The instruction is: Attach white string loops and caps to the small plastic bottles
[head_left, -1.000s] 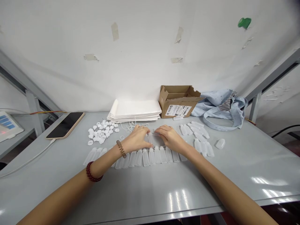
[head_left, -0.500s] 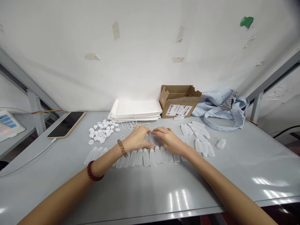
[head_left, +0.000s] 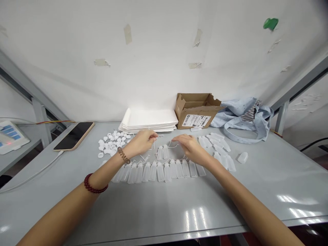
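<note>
My left hand (head_left: 144,141) is pinched closed behind the row, with a bit of white cord (head_left: 153,146) showing under its fingertips. Across from it, my right hand (head_left: 191,147) has its fingers stretched out to the left, just over a white cord loop; whether they touch it is unclear. Between the hands lie two translucent small plastic bottles (head_left: 163,152) side by side, white cord at their tops. Nearer to me runs a row of several similar bottles (head_left: 160,172), necks pointing away, with white cords along them. My left wrist partly covers the row's left end.
White caps (head_left: 112,143) lie piled at left, beside a charging phone (head_left: 74,136). Behind are stacked white sheets (head_left: 150,119), an open cardboard box (head_left: 197,111) and a light blue cloth bag (head_left: 241,118). More loose bottles (head_left: 217,141) lie at right, with one translucent piece (head_left: 242,157) apart.
My hands have moved apart, the left one going left and the right one slightly right. The two bottles that they were covering now show between them on the table.
</note>
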{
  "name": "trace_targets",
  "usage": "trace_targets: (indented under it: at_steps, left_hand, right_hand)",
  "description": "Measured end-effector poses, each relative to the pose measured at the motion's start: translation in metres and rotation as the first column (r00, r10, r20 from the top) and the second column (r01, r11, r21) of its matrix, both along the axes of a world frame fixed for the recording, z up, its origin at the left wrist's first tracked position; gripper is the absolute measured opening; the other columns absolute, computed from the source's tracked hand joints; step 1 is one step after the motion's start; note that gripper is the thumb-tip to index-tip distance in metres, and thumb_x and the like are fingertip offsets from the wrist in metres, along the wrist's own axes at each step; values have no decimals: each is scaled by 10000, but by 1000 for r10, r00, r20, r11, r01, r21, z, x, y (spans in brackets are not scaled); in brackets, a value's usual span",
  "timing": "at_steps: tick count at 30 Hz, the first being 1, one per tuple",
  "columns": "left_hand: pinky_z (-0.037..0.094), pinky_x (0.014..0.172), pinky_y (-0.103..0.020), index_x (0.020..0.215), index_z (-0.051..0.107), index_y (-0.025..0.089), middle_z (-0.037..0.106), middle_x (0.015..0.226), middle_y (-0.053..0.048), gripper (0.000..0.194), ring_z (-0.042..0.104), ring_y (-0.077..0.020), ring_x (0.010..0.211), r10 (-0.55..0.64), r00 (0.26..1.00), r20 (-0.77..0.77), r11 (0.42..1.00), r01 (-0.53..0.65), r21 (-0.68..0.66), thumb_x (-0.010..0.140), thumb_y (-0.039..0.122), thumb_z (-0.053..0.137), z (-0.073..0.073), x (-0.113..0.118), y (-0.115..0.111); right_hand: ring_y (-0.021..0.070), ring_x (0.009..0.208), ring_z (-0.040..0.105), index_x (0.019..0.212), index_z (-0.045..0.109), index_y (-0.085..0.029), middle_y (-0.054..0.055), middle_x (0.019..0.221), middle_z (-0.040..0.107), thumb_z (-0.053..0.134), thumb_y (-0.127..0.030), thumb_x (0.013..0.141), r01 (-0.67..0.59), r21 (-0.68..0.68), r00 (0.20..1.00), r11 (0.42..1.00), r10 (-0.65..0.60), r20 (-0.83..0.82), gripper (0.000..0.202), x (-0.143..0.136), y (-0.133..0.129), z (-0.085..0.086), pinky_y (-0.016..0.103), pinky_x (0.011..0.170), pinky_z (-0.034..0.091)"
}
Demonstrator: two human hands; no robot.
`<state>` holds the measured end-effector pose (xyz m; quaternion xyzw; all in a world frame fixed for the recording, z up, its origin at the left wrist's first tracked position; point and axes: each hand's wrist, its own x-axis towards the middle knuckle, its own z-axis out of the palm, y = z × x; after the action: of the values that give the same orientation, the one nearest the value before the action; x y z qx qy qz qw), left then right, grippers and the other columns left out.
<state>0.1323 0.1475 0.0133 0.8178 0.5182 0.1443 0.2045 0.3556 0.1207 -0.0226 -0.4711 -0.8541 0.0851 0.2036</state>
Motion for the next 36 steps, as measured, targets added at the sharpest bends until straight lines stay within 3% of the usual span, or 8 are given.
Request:
trace_targets:
  at_steps: [6,10,14,20,25,32,36]
  left_hand:
    - [495,707,-272,867,690,142,721,865,-63,259,653,-193,783,41,998,-40,991,-36,128,795,128,442,-6,-5,19]
    - [485,764,-289,866,697,156,717,908,-66,228,648,-207,843,-58,993,-100,982,75,176,786,115,487,-17,5,31]
    - [461,838,-326,915,692,153,701,963,-89,215,623,-241,940,-160,970,-181,962,194,191,796,120,516,-30,14,38]
    - [450,853,-346,979,657,122,664,1007,-125,213,604,-252,959,-166,956,-241,954,217,206,842,160,499,-38,15,37]
    - [454,824,-347,1034,606,120,660,988,-129,231,604,-252,943,-146,954,-261,955,204,214,855,177,472,-33,20,35]
    - [458,772,-353,755,650,136,674,838,-136,209,622,-268,860,-140,956,-259,962,194,194,820,147,452,-25,32,33]
    - [467,755,-330,699,656,141,682,837,-123,193,629,-252,835,-137,969,-204,969,174,177,766,134,476,-21,31,34]
  right_hand:
    - [232,957,614,1002,646,-128,115,1018,691,441,-114,866,279,35,959,960,-280,33,247,41,12,20,336,837,431]
    - [255,871,635,972,660,-122,128,953,703,468,-99,824,433,-17,894,901,-427,135,243,69,14,28,324,715,446]
    - [247,771,634,904,676,-152,98,837,707,530,-110,770,528,-100,834,843,-492,249,203,87,13,29,285,573,413]
    - [171,717,619,866,675,-184,57,853,694,583,-204,781,527,-187,833,829,-460,308,127,91,10,31,238,564,404]
    - [202,767,619,859,672,-163,81,877,690,576,-226,795,552,-139,804,822,-481,350,131,78,10,30,259,571,380]
    - [223,817,619,844,672,-155,114,965,655,550,-253,821,529,-50,803,847,-481,352,158,67,12,22,279,597,386]
    - [243,774,624,761,666,-143,125,835,668,589,-234,789,502,-51,810,863,-449,376,122,62,13,14,284,579,384]
